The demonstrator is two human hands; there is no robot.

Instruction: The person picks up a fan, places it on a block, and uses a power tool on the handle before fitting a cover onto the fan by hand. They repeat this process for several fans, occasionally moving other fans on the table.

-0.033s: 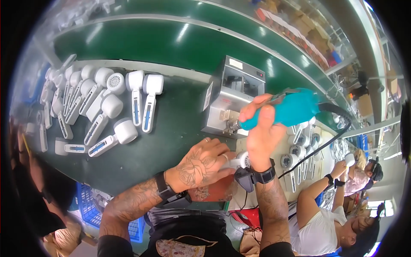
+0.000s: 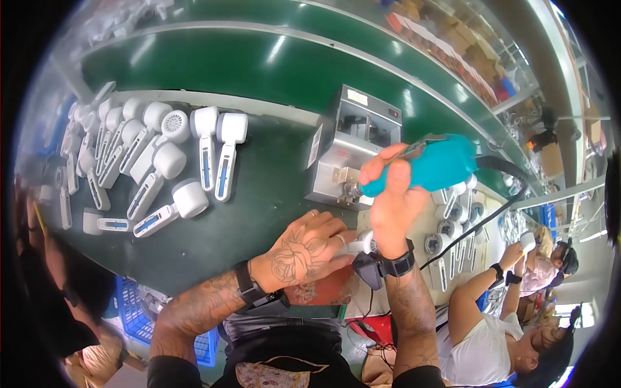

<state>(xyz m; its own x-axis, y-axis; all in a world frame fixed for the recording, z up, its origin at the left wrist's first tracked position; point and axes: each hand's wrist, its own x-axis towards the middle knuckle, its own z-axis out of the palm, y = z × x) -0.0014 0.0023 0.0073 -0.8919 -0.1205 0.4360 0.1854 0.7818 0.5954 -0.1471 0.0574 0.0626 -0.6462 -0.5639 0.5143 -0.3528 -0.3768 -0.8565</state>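
Observation:
In my right hand (image 2: 396,205) is a teal electric screwdriver (image 2: 440,165) held level, its fingers wrapped round the body. The tool's tip meets the small metal outlet on the front of a grey metal box (image 2: 328,147), which looks like a screw feeder. My left hand (image 2: 304,249) lies low over the bench with its fingers curled on a white round-headed handheld device (image 2: 367,240). The device's slotted round face shows between my hands, while the fingers hide most of the rest. A reddish-brown patch (image 2: 320,291) of the work surface lies below that hand.
Several white handheld devices (image 2: 169,160) lie on the green bench (image 2: 252,223) at left. More, with dark round faces (image 2: 449,227), lie at right. A black cord (image 2: 475,229) trails from the screwdriver. A blue basket (image 2: 132,310) stands below. A co-worker in white (image 2: 479,346) sits at right.
My right hand and the screwdriver have shifted very slightly to the left. My left hand and the device have hardly moved.

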